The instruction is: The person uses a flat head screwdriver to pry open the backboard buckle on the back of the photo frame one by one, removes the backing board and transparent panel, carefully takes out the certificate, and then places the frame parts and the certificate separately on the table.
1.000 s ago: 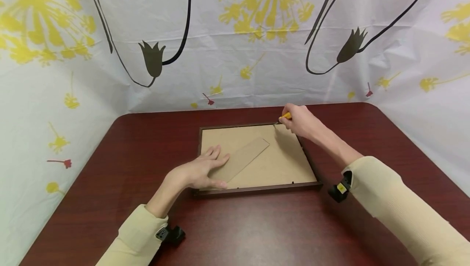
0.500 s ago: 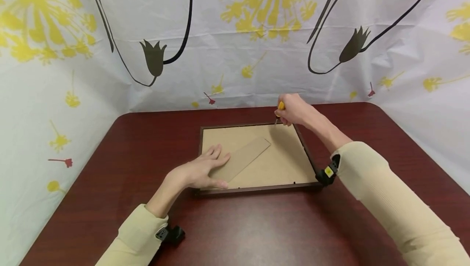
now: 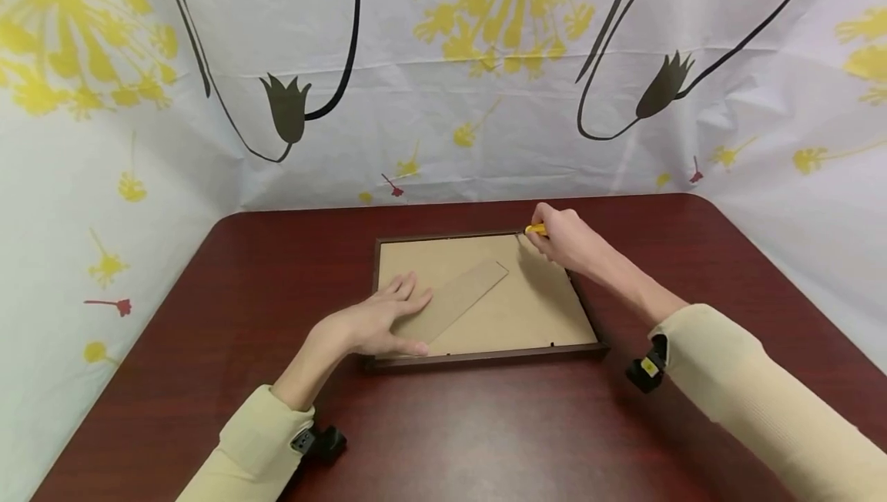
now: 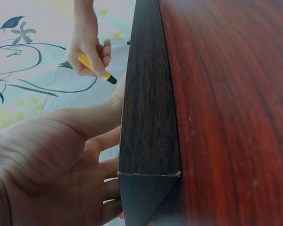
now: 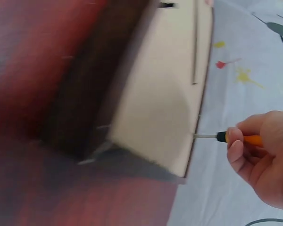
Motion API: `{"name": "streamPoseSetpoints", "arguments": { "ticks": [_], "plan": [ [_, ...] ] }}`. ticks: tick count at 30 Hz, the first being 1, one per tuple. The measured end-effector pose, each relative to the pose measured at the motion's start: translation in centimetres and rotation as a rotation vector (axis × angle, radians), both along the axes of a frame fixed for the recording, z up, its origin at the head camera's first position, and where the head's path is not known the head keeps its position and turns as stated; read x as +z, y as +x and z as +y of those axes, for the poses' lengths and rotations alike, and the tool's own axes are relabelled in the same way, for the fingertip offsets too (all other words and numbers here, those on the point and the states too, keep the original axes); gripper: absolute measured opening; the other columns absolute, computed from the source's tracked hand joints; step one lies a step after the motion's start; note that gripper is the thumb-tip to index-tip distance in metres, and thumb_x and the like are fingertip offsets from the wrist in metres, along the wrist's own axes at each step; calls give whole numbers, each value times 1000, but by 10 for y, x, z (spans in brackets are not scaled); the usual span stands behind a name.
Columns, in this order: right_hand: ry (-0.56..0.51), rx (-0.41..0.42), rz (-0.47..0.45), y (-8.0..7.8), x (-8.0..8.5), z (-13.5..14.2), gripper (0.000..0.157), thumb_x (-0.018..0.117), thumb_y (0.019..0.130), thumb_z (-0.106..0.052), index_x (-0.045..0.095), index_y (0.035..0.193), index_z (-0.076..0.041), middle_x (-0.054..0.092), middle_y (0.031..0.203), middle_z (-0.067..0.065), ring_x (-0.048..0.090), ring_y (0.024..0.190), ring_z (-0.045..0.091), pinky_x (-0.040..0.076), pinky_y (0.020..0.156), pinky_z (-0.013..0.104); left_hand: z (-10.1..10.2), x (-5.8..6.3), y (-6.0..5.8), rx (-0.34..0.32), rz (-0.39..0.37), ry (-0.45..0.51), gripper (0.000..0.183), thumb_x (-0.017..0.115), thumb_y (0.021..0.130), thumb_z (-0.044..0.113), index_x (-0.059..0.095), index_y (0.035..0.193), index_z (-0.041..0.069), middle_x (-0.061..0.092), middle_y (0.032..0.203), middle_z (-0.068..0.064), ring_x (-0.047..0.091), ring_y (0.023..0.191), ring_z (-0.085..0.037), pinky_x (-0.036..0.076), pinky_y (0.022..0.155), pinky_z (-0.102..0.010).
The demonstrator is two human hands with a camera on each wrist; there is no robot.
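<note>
A picture frame (image 3: pixel 485 359) lies face down, its dark wooden border round a tan backing board (image 3: pixel 416 258). On the board a flat easel leg (image 3: pixel 466 294) runs diagonally. My left hand (image 3: pixel 377 325) rests with spread fingers on the frame's near left corner, over the lower end of that leg. At the far edge, toward the right corner, my right hand (image 3: pixel 568 239) grips a screwdriver (image 5: pixel 253 140) by its yellow-orange handle. Its thin metal shaft (image 5: pixel 206 136) reaches the seam between board and border in the right wrist view, tilted low.
The frame sits on a dark red wooden table (image 3: pixel 291 279). Small black tabs (image 3: pixel 552 344) stick up along the near inner edge. A white curtain (image 3: pixel 388 125) with printed flowers hangs close behind the table and along its sides.
My right hand raised the screwdriver more upright half a second ago, then swung back right and down, so the handle leans low again. My left hand and the picture frame stay put.
</note>
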State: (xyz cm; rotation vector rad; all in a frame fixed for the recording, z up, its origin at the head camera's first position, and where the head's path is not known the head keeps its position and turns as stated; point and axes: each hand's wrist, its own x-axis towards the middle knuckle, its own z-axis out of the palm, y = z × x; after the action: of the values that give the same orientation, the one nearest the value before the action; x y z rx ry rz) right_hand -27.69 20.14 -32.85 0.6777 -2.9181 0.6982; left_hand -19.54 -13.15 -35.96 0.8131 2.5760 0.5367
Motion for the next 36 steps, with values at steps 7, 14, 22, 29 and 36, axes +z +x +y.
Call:
{"name": "streamPoseSetpoints", "arguments": {
  "ticks": [7, 14, 22, 29, 36],
  "plan": [
    [-6, -30, -123, -27, 23, -8, 12, 59, 99, -5, 55, 101, 7, 68, 75, 17, 69, 63, 29, 55, 53, 27, 1, -1, 0, 0, 3, -5, 86, 71, 94, 44, 27, 161, 14, 2, 166, -21, -4, 153, -37, 10, 121, -54],
    [-5, -28, -202, -54, 40, -14, 11, 62, 98, -5, 61, 97, 6, 68, 68, 12, 70, 64, 33, 56, 54, 29, 1, -2, -3, 11, 0, -5, 86, 71, 94, 45, 27, 161, 14, 3, 166, -21, -3, 153, -37, 11, 121, -54],
    [61, -29, -301, -74, 56, -22, 12, 63, 97, -6, 63, 98, 6, 71, 72, 14, 69, 59, 19, 58, 58, 30, 0, -1, -2, 24, -2, -21, 86, 71, 94, 44, 28, 161, 14, 3, 166, -21, -2, 153, -37, 11, 121, -54],
    [95, -42, -308, -81, 60, -25, 14, 63, 98, -9, 60, 104, 4, 71, 74, 13, 70, 61, 21, 58, 60, 30, -1, -1, -2, 26, -4, -20, 85, 71, 93, 45, 28, 161, 15, 3, 167, -20, -2, 153, -36, 11, 121, -54],
    [19, -5, -234, -53, 42, -16, 13, 62, 99, -5, 54, 102, 5, 68, 72, 14, 70, 64, 30, 58, 57, 31, -1, -2, -3, 18, -6, -16, 85, 71, 94, 44, 28, 161, 15, 3, 167, -21, -2, 153, -38, 11, 121, -54]
  ]
}}
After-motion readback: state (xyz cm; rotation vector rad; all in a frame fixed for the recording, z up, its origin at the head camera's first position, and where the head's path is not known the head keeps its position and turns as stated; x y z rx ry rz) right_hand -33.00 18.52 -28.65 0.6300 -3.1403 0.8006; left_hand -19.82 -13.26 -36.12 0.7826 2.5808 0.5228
